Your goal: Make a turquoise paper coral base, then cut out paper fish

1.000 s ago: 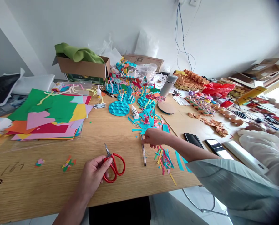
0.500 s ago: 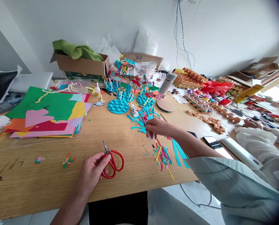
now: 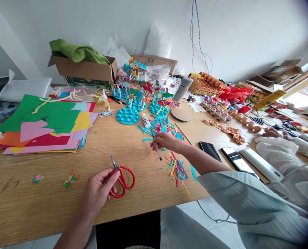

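My left hand [image 3: 99, 191] rests on the wooden table [image 3: 40, 204] near its front edge, fingers closed on one red handle of a small pair of scissors [image 3: 122, 177] that lies with its blades pointing away. My right hand [image 3: 166, 141] reaches out over the table's middle and pinches a thin pen [image 3: 157, 151], tip down, just above the wood. Beside that hand lie a heap of coloured paper strips [image 3: 177, 169] and teal paper scraps [image 3: 159, 128].
A stack of coloured sheets [image 3: 45, 128] lies at the left, and teal paper craft models [image 3: 133, 103] and a glue bottle [image 3: 145, 121] behind the scraps. Two phones [image 3: 222, 154] lie at the right. Another person's white sleeve and hand [image 3: 275, 138] rest at the far right.
My right hand has picked the pen up off the table and now holds it tip down. My left hand has stayed on the scissors.
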The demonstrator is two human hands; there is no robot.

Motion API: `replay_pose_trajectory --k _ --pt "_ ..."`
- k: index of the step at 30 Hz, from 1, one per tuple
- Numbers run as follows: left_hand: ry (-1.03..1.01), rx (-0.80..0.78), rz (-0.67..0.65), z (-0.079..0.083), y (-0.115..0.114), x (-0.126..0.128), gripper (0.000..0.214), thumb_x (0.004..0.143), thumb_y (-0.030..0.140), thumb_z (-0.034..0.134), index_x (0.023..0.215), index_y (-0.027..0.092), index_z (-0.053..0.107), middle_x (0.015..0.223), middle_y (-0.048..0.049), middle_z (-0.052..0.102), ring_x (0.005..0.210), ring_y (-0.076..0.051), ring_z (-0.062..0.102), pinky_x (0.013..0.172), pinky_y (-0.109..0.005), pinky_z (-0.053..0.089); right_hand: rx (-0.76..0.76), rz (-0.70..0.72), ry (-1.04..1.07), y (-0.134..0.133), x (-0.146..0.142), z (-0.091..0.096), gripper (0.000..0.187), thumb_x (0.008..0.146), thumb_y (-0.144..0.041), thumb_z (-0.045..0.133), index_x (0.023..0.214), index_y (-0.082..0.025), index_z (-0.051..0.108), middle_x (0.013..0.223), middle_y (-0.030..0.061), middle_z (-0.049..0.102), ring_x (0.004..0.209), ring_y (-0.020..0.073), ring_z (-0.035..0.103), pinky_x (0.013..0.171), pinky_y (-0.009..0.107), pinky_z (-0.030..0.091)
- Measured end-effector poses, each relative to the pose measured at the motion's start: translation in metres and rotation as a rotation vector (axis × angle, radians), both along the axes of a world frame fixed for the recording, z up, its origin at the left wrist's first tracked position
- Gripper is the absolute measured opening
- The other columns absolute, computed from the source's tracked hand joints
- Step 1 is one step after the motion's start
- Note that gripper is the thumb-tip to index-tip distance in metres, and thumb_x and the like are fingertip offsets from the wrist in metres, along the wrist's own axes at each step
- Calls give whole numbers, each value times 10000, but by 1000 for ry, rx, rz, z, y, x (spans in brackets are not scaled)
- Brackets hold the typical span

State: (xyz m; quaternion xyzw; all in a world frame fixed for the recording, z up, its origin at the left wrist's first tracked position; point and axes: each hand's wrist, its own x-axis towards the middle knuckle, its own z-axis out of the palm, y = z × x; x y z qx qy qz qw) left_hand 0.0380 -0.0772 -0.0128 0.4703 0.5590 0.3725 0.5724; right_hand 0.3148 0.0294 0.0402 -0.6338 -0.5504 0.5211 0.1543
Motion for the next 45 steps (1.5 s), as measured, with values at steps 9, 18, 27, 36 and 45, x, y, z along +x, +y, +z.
replay_pose_trajectory --k 9,18,27,36,45 --pt "18 17 -21 -5 -1 -4 457 747 608 668 746 150 659 463 18 542 404 -89 444 361 -173 324 52 -77 215 3 -5 9 237 922 -168 416 765 -149 593 963 96 740 787 144 697 760 276 564" --pt "0 -15 -22 -11 -1 -6 433 721 579 710 802 155 670 504 12 572 434 -106 478 364 -178 330 -58 16 29 -26 4 7 228 858 -119 492 648 -152 576 756 51 721 712 141 671 740 253 530" --pt "17 13 -13 -9 0 -3 457 719 607 688 760 152 674 466 11 552 407 -99 455 364 -180 322 -10 -59 199 -7 -23 2 227 892 -144 459 703 -161 584 886 78 729 808 146 678 824 263 544" --pt "34 5 -21 -1 -1 -1 479 715 631 664 738 152 675 454 14 533 391 -92 433 364 -182 322 177 -46 -192 7 -30 1 233 929 -188 405 800 -157 596 934 81 703 798 144 642 727 237 507" --pt "-9 23 -37 2 -1 2 488 725 643 632 714 156 654 450 26 501 387 -90 438 352 -176 308 342 236 -675 5 -43 0 240 938 -205 395 902 -152 626 944 121 705 875 197 652 679 238 417"
